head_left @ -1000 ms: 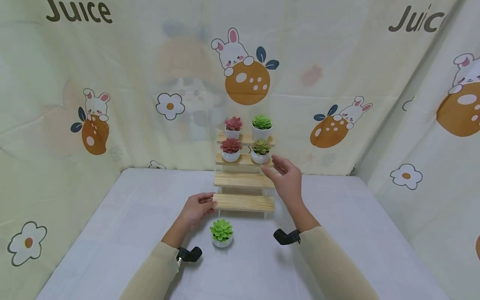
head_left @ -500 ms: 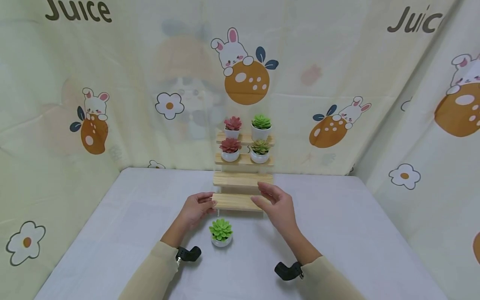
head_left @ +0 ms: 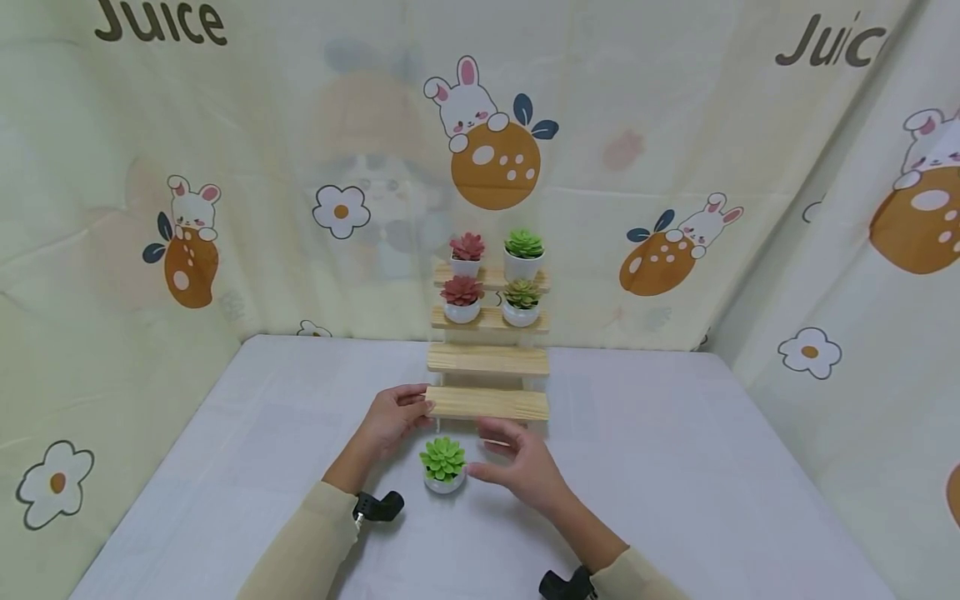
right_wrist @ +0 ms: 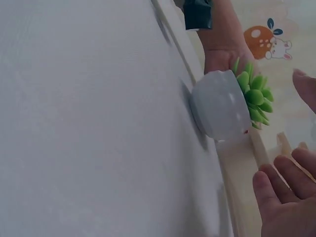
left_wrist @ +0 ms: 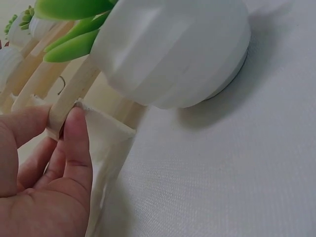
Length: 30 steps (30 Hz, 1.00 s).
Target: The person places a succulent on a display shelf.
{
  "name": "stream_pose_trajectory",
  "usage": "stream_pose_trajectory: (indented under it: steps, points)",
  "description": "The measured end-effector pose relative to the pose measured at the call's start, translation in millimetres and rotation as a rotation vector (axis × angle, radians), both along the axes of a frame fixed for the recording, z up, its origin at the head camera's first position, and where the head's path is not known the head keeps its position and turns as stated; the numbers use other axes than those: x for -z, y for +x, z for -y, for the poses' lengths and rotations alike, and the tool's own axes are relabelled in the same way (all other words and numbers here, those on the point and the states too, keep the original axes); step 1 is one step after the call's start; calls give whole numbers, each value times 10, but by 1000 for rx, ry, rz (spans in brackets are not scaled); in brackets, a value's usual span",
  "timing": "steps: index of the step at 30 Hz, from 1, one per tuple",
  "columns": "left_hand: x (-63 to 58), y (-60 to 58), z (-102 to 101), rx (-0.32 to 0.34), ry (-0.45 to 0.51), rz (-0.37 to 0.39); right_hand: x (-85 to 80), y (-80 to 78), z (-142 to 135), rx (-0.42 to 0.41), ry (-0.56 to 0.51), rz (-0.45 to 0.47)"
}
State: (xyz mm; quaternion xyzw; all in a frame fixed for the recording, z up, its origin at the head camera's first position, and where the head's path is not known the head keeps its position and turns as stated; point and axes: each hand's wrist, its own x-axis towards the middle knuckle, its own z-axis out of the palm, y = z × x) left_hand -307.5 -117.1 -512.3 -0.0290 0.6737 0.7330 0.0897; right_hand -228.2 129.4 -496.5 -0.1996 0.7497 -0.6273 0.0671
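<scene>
A bright green potted succulent [head_left: 443, 463] in a white pot stands upright on the table in front of a wooden tiered stand [head_left: 487, 403]. My left hand [head_left: 392, 421] pinches the left end of the stand's lowest shelf between thumb and fingers, plain in the left wrist view. Just right of the succulent is my right hand [head_left: 520, 463], thumb and fingers spread apart with nothing between them. The thumb tip reaches close to the white pot [right_wrist: 220, 106]. In the right wrist view, the fingers [right_wrist: 284, 180] are apart from the plant.
Two red succulents [head_left: 461, 300] stand on the left of the stand's upper two shelves. On their right are an olive-green succulent [head_left: 521, 302] and a bright green one [head_left: 523, 254]. A printed curtain [head_left: 390, 125] hangs behind the white-covered table [head_left: 300, 400].
My right hand has come down from beside the second-highest shelf, past the lower shelves, to the right side of the green succulent. The left hand stays on the lowest shelf.
</scene>
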Motion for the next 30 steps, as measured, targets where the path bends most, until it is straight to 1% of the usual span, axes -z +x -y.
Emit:
stream_pose_trajectory:
  steps: [5,10,12,17,22,30]
  points:
    - [-7,9,4,-1,-18,8,92,22,58,-70,59,33]
    - [-17,15,6,1,-20,8,170,12,133,-121,68,32]
    - [-22,15,4,2,-12,5,193,10,170,-130,71,37]
    - [-28,20,-10,6,-7,8,228,16,250,-109,96,40]
    - [-17,18,-14,-5,-9,21,224,18,311,-85,81,51]
    - [-17,6,-8,-3,-10,11,249,2,345,-69,56,72]
